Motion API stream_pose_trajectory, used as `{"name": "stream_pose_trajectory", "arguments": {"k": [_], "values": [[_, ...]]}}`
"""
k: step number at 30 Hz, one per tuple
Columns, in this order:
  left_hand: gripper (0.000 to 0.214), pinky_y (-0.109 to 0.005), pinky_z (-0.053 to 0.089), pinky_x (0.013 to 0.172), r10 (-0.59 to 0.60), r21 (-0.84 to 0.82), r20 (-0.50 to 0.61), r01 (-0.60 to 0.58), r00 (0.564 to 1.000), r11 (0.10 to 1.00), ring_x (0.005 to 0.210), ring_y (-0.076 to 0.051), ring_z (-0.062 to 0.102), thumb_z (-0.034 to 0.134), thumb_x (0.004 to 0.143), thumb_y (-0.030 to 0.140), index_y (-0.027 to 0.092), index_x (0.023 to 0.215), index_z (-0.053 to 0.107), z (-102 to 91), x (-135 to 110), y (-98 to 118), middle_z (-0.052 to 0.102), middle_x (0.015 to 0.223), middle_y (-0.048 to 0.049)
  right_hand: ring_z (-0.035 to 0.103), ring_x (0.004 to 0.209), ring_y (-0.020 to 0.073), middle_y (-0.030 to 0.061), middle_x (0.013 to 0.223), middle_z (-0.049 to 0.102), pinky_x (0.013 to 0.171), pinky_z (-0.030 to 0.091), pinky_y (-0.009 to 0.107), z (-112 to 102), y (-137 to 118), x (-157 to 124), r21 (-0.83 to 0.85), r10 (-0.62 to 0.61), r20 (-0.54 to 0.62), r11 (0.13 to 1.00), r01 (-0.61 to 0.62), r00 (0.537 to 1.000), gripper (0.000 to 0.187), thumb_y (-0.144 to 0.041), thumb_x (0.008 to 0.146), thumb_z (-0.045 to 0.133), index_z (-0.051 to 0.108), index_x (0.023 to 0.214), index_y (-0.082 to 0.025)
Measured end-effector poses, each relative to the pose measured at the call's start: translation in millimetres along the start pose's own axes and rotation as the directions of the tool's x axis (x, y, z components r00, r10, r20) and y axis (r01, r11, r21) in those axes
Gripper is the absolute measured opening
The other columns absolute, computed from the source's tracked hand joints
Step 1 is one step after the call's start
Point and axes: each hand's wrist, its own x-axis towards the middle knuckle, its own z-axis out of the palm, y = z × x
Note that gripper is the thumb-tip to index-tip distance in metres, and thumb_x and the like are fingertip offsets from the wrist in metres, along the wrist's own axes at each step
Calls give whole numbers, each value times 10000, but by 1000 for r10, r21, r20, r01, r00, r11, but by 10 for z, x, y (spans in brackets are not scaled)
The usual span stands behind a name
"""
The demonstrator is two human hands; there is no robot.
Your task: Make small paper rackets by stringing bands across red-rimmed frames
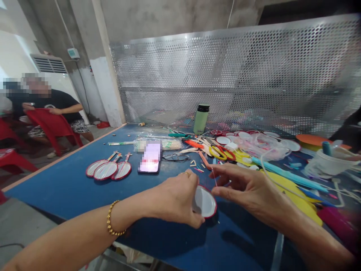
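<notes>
My left hand is closed around a round white disc with a red rim, tilted above the blue table. Its thumb grips the near edge; the palm hides the disc's left part. To the right, my right hand pinches a thin reddish strand between thumb and fingers, just beyond the rim. An orange stick shows behind the hands; whether it joins the disc, I cannot tell. On the left lie several similar red-rimmed discs with short stick handles and lines across their faces.
A lit phone, glasses and a green bottle stand or lie behind. Yellow-handled scissors, loose sticks and plastic bags clutter the right, beside a white tub. A perforated metal screen backs the table. A person sits far left.
</notes>
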Motion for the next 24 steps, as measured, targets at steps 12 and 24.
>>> {"name": "stream_pose_trajectory", "arguments": {"k": [12, 24], "values": [[605, -363, 495, 762, 82, -231, -412, -191, 908, 954, 926, -235, 588, 708, 690, 379, 162, 1179, 427, 57, 74, 46, 573, 1080, -108, 659, 980, 234, 69, 1141, 671, 777, 562, 313, 97, 137, -6, 186, 43, 62, 981, -53, 997, 544, -412, 743, 775, 574, 1216, -232], [709, -435, 524, 894, 137, -258, -370, -243, 919, 935, 1095, -297, 595, 721, 706, 353, 163, 1308, 398, 200, 123, -17, 563, 1245, -156, 641, 818, 193, 29, 953, 686, 680, 513, 265, 131, 74, 7, 28, 74, 63, 997, -76, 995, 474, -409, 726, 763, 617, 1131, -210]]}}
